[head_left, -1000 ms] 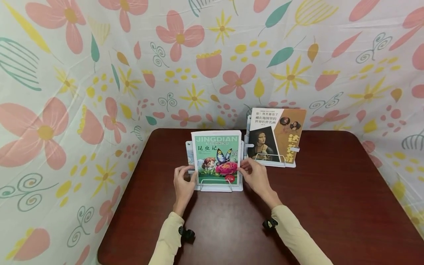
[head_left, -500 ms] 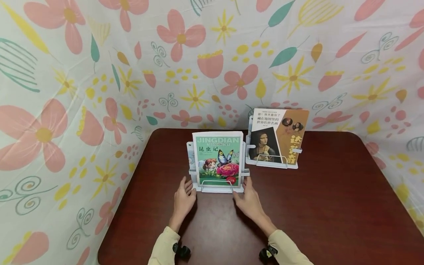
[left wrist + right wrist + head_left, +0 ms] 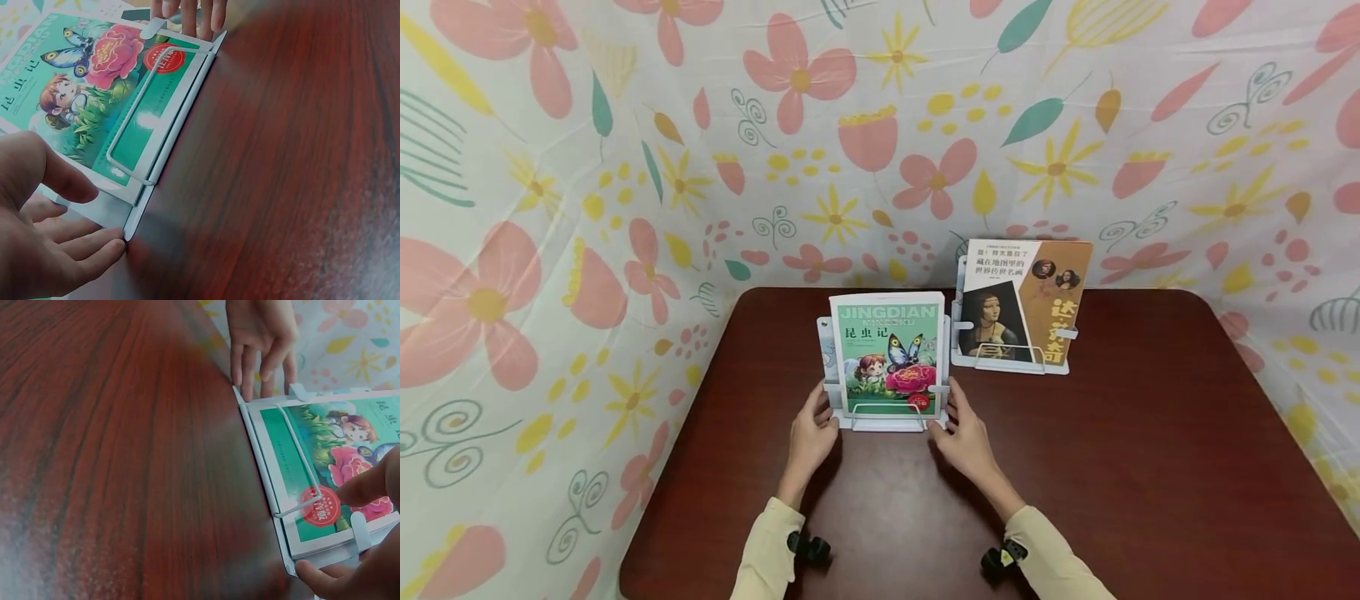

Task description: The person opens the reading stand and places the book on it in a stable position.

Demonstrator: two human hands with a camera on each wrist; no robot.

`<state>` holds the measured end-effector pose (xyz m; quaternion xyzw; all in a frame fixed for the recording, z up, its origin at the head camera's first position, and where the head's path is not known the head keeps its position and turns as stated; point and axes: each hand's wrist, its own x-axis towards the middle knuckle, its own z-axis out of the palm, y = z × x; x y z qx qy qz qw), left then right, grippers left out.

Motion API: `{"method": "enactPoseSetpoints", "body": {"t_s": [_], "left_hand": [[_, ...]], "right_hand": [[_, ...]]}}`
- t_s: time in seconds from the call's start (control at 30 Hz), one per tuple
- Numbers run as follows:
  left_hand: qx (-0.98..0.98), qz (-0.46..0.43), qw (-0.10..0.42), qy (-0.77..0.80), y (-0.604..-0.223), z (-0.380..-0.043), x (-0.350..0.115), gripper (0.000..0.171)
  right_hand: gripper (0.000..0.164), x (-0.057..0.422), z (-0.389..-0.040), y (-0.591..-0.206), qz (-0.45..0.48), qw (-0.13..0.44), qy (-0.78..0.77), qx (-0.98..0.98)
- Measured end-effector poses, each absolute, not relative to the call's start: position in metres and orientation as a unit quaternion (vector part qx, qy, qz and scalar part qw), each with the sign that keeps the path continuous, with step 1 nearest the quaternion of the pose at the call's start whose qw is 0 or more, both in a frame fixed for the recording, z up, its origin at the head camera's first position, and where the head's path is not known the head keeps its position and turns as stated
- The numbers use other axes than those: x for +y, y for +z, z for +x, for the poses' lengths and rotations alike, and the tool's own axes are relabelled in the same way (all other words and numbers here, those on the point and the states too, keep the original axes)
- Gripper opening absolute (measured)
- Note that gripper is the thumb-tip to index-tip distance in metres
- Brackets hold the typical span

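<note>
A green children's book (image 3: 891, 354) with a butterfly and a pink flower on its cover leans on a white book stand (image 3: 824, 337). A wire holder crosses its lower front. The stand's right clip (image 3: 360, 530) lies over the cover's edge. At the stand's left lower side, my left hand (image 3: 808, 442) touches the edge with its fingertips, its thumb (image 3: 78, 186) in front of the corner. My right hand (image 3: 968, 446) is at the opposite side, fingers reaching around the edge. Its thumb (image 3: 362, 489) overlaps the cover in the right wrist view.
A second book (image 3: 1048, 279), with a painted portrait on its cover, stands on another white stand behind and to the right. Both are on a dark red-brown wooden table (image 3: 1150, 467). A flower-printed cloth (image 3: 880, 200) hangs behind the table and at the left.
Both hands have gone from the book's sides down to the stand's lower sides. The right clip, pointing outward half a second ago, now crosses the book's edge.
</note>
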<state>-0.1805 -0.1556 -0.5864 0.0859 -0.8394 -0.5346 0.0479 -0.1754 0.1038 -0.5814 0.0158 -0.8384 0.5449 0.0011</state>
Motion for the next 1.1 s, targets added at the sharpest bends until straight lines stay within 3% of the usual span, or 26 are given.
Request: {"method": "enactPoseSetpoints", "body": {"t_s": [0.2,0.6,1.1], "left_hand": [[-0.848,0.078,0.031,-0.523,-0.589,-0.178,-0.152,0.071],[-0.854,0.076,0.048,-0.513,-0.592,-0.182,-0.147,0.074],[-0.867,0.061,0.051,-0.492,-0.594,-0.251,-0.141,0.079]], "right_hand": [[0.085,0.103,-0.171,-0.584,0.011,-0.002,0.530,-0.848],[0.082,0.100,-0.166,-0.585,0.063,0.011,0.482,-0.874],[0.091,0.103,-0.232,-0.588,0.090,-0.007,0.419,-0.904]]}}
